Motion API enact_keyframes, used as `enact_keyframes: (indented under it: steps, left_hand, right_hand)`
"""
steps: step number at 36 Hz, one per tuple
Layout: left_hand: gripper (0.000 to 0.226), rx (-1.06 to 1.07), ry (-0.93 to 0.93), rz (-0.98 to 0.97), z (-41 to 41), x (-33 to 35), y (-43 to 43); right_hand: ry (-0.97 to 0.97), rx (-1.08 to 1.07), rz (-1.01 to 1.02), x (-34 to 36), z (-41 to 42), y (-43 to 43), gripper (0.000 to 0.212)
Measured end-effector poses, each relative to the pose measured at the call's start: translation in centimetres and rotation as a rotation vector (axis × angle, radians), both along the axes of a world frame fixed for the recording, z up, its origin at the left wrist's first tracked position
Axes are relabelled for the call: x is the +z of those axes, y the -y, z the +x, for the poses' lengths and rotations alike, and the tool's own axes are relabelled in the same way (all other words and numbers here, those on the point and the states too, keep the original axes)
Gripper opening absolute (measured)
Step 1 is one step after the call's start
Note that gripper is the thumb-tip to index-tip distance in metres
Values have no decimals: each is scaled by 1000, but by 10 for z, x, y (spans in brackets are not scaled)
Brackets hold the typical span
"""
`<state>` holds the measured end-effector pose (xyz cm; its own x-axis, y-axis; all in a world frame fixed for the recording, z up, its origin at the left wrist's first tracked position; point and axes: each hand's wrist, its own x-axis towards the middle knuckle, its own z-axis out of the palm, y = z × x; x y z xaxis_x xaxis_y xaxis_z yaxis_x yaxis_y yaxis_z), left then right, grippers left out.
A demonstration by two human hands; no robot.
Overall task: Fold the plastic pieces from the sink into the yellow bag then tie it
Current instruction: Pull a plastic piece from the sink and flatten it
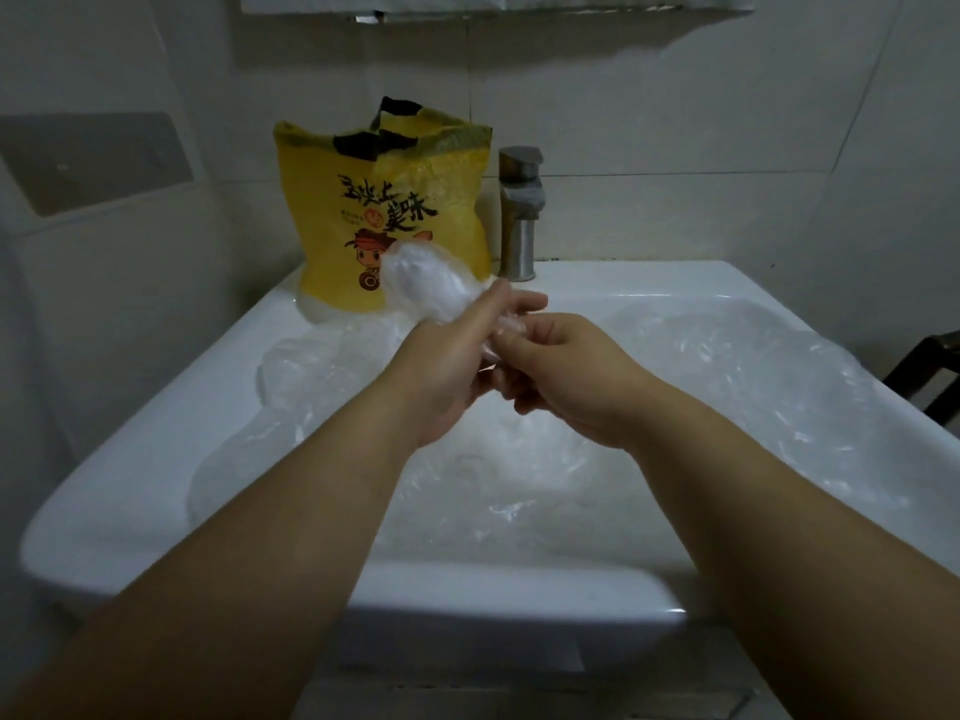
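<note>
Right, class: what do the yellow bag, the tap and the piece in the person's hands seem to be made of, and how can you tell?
Yellow bag: probably thin printed plastic film; it creases and looks partly see-through. Tap: likely metal, brushed grey finish with a dull sheen. Held piece: clear, crinkly plastic film that glints along its folds.

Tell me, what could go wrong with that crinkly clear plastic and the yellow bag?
The yellow printed plastic bag stands upright on the back rim of the white ceramic sink; pushing plastic in might tip it over.
The left hand and right hand both hold one bunched clear plastic piece; it could spring open when released.
More loose clear plastic sheets reach the sink's right edge and may slide off.
</note>
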<state>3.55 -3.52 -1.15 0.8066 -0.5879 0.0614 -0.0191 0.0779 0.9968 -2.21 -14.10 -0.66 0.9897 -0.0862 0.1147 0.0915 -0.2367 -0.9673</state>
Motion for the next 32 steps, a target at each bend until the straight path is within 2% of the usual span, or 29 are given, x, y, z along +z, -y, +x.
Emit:
enact_keyframes:
  steps: [5,11,14,16,20,23,24,27,28,29,31,32]
  left_hand:
    - [33,123,-143,-246,7,10,-7]
    - [9,304,-78,-298,12,9,-14]
    - [10,364,-19,-234,16,7,-15]
    - [8,355,34,-154,17,7,-18]
    - [16,311,172,33,20,2,-28]
    - [16,225,160,-1,17,5,-27]
    - [24,200,113,-17,16,6,-26]
    - [70,88,-116,-46,17,11,-26]
    - [75,66,-140,-59,16,11,-26]
    - [66,62,-125,-71,15,11,-26]
    - [21,107,-33,-41,12,10,-25]
    - [9,144,11,-16,12,9,-24]
  right_hand:
    - [-55,-17,50,4,-1,9,22]
    - [-98,-30,124,6,-2,14,24]
    - [-75,-71,171,6,-1,17,23]
    - [-45,-120,207,6,0,19,22]
    - [14,-187,317,10,-2,30,18]
    - [3,-177,308,12,-5,36,16]
    - [-7,-166,292,12,-5,35,16]
    - [-28,-160,232,10,-2,31,17]
    - [-30,-162,222,10,-2,31,17]
    - [-30,-161,219,10,-2,31,18]
    - [-33,-152,217,10,-2,31,18]
    - [-38,-143,211,10,-2,32,18]
